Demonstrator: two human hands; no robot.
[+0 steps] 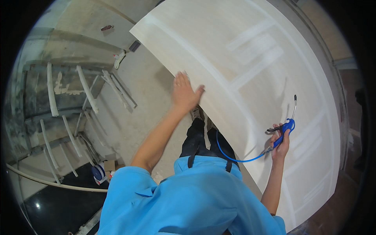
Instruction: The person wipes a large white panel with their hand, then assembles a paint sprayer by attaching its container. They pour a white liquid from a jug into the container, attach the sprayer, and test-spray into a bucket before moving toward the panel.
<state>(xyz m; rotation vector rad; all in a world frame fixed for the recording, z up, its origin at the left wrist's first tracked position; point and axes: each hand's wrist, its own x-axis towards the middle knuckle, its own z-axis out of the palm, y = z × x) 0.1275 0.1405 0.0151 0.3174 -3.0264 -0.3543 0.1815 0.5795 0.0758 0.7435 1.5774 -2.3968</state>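
Observation:
A blue air blow gun (282, 135) with a bent metal nozzle is in my right hand (280, 145), whose fingers wrap round its handle. Its nozzle points away from me over a large pale board (219, 51). From the gun's lower end a thin blue hose (235, 159) curves left toward my waist. My left hand (185, 94) lies at the board's left edge with fingers stretched out and thumb apart, slightly blurred, and holds nothing. Whiter bands and streaks run across the board's surface. What supports the board from below is hidden.
A wall rack with white-coated bars (87, 89) juts out on the left. Below it, near a dark glossy surface (58, 203), are a blue reel (98, 172) and a cardboard box (110, 165). A small dark red object (107, 28) lies at the upper left.

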